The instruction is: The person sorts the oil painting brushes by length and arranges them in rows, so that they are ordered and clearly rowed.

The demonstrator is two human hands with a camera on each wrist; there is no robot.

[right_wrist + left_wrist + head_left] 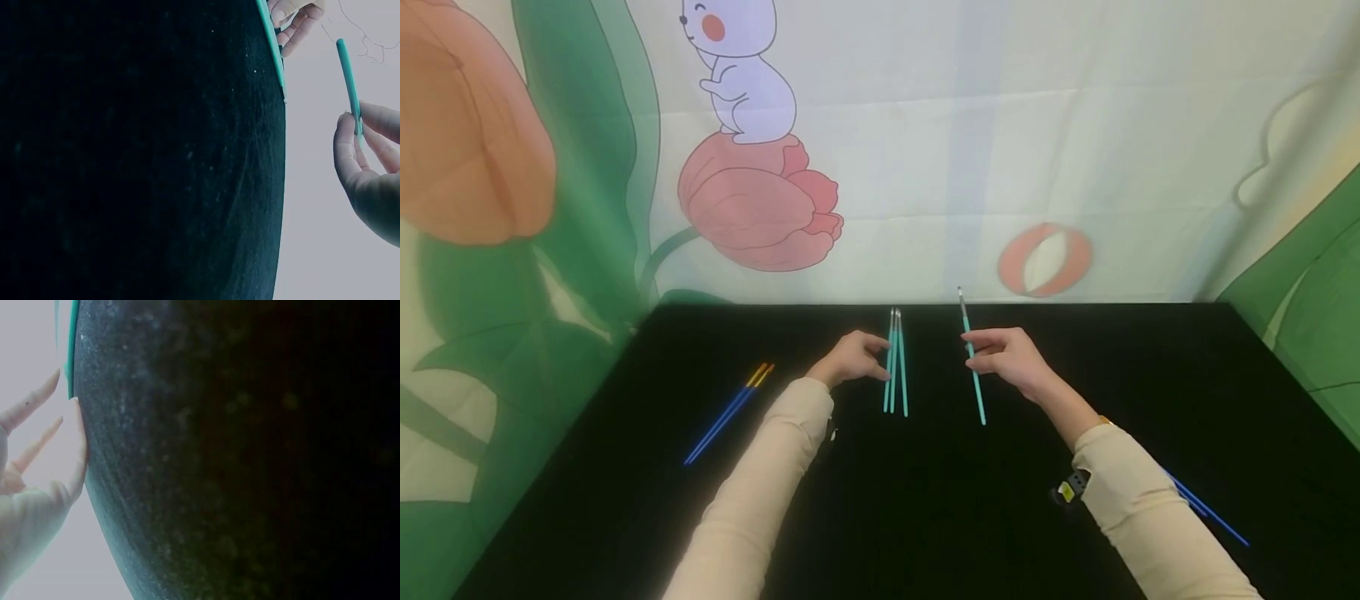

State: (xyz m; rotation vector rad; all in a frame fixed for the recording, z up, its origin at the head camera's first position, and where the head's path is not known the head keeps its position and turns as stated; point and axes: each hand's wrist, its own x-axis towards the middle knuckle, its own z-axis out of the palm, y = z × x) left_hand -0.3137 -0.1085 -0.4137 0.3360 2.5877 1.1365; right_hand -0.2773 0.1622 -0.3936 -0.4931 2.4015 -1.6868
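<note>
Three teal paintbrushes (903, 375) lie close together on the black table, bristle ends pointing away. My left hand (855, 358) is at their left side, thumb and index fingertips at the leftmost handle. In the left wrist view the left hand (40, 465) has its fingers spread and fairly straight beside a teal handle (72, 350). To the right, my right hand (1011, 358) pinches another teal paintbrush (978, 392) between thumb and fingers, raised off the table. The right wrist view shows the handle end of this held paintbrush (347, 72) above the right hand (375, 181).
Two blue paintbrushes (722, 423) with yellow upper parts lie slanted on the left of the black table (925, 517). More blue paintbrushes (1213, 514) lie at the right, partly hidden by the right sleeve. A printed curtain (910, 167) hangs along the table's far edge.
</note>
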